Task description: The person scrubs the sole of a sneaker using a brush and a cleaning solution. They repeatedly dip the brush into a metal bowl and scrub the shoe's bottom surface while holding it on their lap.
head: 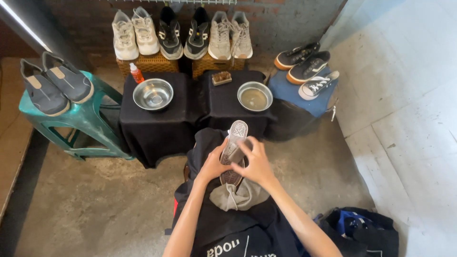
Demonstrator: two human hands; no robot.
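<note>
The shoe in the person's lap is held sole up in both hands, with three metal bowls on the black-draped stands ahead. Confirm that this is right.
One thing is wrong: the head view shows two metal bowls, not three, the left bowl and the right bowl. The rest stands: the shoe is sole up, with the left hand and right hand on it.

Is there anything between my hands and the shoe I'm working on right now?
No. Both hands are already on the shoe, which lies sole-up on your lap. The left hand holds its left side, the right hand lies across the sole, and a grey cloth sits under the heel end.
</note>
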